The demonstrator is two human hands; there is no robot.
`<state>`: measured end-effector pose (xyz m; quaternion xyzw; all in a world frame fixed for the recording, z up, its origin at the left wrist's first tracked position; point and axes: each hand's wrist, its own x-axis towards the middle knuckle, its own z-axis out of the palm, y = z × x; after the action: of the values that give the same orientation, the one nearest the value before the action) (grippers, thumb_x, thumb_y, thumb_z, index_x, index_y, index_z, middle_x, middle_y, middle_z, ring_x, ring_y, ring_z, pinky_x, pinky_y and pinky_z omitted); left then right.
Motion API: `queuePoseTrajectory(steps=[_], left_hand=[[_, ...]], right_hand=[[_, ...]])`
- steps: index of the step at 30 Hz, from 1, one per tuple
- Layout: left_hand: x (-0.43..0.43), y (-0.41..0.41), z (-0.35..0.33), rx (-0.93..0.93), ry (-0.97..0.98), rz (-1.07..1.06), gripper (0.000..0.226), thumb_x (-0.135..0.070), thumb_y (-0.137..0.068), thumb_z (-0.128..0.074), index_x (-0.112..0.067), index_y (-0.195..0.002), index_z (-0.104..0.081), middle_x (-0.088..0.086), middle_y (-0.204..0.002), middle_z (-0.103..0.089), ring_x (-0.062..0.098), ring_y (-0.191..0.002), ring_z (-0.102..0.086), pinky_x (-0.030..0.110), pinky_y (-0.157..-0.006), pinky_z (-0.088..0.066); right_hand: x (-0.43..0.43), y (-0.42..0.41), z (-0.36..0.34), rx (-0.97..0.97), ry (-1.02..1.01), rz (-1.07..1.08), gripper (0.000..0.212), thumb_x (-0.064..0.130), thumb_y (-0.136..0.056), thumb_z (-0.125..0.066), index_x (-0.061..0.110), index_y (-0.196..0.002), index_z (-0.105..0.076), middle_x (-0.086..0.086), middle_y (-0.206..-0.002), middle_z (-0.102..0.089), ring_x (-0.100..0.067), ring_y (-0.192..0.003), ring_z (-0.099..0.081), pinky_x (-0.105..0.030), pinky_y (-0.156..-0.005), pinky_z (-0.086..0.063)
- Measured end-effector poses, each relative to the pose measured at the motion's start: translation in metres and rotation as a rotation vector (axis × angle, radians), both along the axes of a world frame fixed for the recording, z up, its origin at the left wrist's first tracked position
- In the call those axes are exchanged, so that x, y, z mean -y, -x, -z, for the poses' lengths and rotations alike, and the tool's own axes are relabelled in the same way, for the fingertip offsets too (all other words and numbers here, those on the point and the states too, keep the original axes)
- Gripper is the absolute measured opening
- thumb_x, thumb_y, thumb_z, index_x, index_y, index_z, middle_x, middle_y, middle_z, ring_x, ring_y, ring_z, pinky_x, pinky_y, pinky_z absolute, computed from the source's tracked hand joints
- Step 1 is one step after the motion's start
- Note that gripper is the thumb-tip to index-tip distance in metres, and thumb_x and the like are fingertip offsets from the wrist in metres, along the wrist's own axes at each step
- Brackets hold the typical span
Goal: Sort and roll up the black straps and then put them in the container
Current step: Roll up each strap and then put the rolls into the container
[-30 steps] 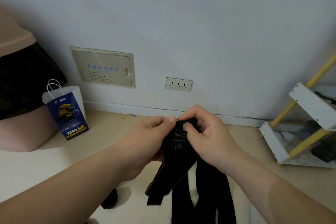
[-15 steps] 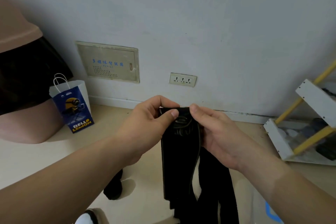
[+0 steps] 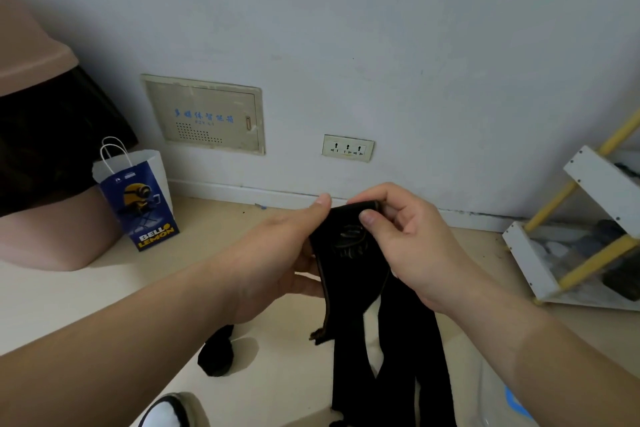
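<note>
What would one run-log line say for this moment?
stage: roll strap | left hand: grips black strap | right hand: pinches its folded top end | tails: hanging

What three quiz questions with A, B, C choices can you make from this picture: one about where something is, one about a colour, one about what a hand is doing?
1. Where is the paper bag? A) on the floor by the wall B) on the shelf C) in a hand
2. What colour is the strap? A) red B) white C) black
3. What is the right hand doing? A) hanging open B) pinching the strap's top end C) touching the socket

Answers: 1 A, it stands on the floor against the wall. 2 C, its cloth is black. 3 B, thumb and forefinger squeeze the folded top.
</note>
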<state>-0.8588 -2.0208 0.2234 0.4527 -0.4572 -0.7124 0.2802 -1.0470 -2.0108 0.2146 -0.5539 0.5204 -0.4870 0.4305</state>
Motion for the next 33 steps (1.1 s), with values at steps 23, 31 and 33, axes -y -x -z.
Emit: queuePoseTrajectory(steps=[23,31,33], left_hand=[[0.007,-0.014,0.004,0.428,0.814,-0.014,0.015,-0.038,-0.103,-0.063,-0.027,-0.101,-0.073,0.009,-0.087,-0.073,0.031,-0.083,-0.068,0.047,-0.078,-0.055],[0.000,-0.012,-0.001,0.194,0.175,0.057,0.053,-0.058,-0.105,-0.046,-0.014,-0.110,-0.075,0.011,-0.096,-0.076,0.022,-0.083,-0.070,0.040,-0.076,-0.055],[0.002,-0.011,0.003,0.148,0.168,0.041,0.049,-0.053,-0.104,-0.053,-0.009,-0.115,-0.073,0.010,-0.099,-0.076,0.023,-0.088,-0.070,0.042,-0.079,-0.056]], right_hand=[[-0.004,-0.005,0.002,0.357,-0.368,-0.119,0.033,0.025,-0.104,-0.062,-0.003,-0.119,-0.070,-0.023,-0.110,-0.074,-0.031,-0.100,-0.072,-0.048,-0.095,-0.058],[-0.006,-0.007,0.001,-0.146,-0.001,-0.056,0.020,0.013,-0.106,-0.062,0.026,-0.093,-0.069,-0.006,-0.084,-0.071,-0.017,-0.080,-0.067,-0.038,-0.078,-0.055],[-0.007,-0.008,-0.001,-0.160,0.029,-0.064,0.020,0.012,-0.105,-0.062,0.027,-0.094,-0.070,-0.005,-0.088,-0.072,-0.016,-0.083,-0.069,-0.033,-0.079,-0.057]])
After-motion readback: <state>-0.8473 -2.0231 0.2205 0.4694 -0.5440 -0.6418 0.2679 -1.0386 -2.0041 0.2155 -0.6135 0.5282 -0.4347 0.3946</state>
